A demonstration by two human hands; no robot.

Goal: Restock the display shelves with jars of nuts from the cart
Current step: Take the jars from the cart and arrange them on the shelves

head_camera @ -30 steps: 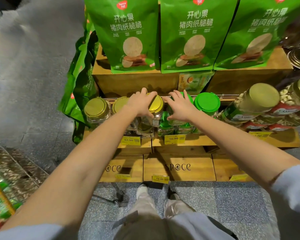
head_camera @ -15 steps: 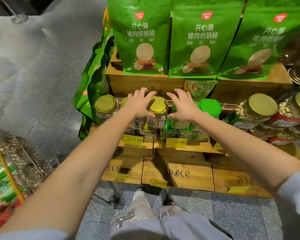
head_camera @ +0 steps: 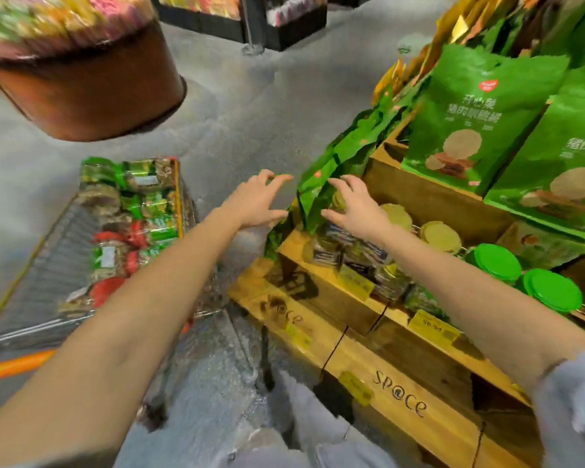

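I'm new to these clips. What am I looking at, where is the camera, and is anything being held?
There is no machine here. A person wears a camera on the head, looking down at their own arms. The left hand and right hand are spread open and hold nothing. To the left stands a wire cart loaded with jars of nuts. To the right, a wooden shelf carries gold-lidded jars, green-lidded jars and, above, green snack bags. The picture is blurred.

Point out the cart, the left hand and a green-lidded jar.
cart (head_camera: 61, 255), head view, its wire side wall.
left hand (head_camera: 254, 206), head view, back of the hand.
green-lidded jar (head_camera: 497, 263), head view, top of its lid.
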